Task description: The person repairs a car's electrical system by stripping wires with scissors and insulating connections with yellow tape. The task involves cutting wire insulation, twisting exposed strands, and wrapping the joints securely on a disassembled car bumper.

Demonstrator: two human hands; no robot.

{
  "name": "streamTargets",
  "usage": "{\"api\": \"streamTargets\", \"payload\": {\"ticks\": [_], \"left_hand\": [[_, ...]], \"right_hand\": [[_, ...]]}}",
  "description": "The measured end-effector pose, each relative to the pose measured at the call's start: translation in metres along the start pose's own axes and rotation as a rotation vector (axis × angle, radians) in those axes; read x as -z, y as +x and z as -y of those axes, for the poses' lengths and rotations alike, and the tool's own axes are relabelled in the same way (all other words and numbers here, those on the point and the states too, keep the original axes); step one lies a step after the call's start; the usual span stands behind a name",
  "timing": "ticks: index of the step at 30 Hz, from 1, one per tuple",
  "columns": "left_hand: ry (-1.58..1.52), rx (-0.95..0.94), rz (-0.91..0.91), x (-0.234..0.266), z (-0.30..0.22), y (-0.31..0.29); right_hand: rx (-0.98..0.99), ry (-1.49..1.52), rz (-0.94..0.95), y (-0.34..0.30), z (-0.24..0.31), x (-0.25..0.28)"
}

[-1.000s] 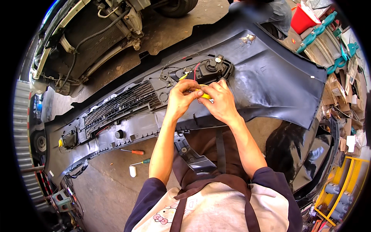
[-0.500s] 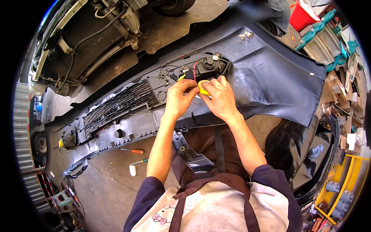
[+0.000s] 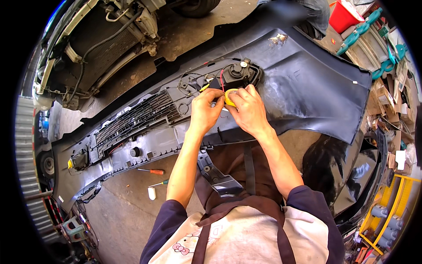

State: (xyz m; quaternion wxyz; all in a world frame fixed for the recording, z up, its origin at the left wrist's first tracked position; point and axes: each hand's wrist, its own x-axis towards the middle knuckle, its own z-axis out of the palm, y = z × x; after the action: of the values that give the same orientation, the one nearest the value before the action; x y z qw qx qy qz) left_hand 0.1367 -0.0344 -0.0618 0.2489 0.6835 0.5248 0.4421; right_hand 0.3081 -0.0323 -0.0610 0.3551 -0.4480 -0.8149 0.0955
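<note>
A yellow roll of tape (image 3: 230,97) is gripped in the fingers of my right hand (image 3: 249,110), closed around its edge. My left hand (image 3: 205,110) pinches thumb to finger right beside the roll, where a thin red wire (image 3: 222,78) comes down into the fingertips. That wire hangs from a dark round lamp unit (image 3: 239,72) fixed to the inner side of a large black car bumper (image 3: 299,83). By the left knuckles, a small yellow piece (image 3: 205,87) sits among dark cables. My fingers partly hide the wire's end.
The bumper's mesh grille (image 3: 136,119) stretches left. An orange-handled screwdriver (image 3: 156,171), a green-handled screwdriver (image 3: 164,182) and a white bottle (image 3: 151,193) lie on the floor. A car's exposed front (image 3: 110,48) stands beyond. Another person's leg (image 3: 317,17) and a red bucket (image 3: 344,18) are far right.
Both hands stay close together at the tape, with only slight finger shifts. The roll has turned a little in my right hand. The bumper and floor items stay put.
</note>
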Motion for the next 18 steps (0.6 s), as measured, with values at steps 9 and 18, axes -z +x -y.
{"api": "streamTargets", "payload": {"ticks": [9,18], "left_hand": [[-0.148,0.175,0.098,0.003,0.0,0.0],[0.163,-0.008,-0.001,-0.01,-0.001,-0.001]], "right_hand": [[-0.015,-0.028,0.0,-0.002,-0.001,0.0],[-0.035,-0.053,-0.034,-0.004,0.002,-0.004]]}}
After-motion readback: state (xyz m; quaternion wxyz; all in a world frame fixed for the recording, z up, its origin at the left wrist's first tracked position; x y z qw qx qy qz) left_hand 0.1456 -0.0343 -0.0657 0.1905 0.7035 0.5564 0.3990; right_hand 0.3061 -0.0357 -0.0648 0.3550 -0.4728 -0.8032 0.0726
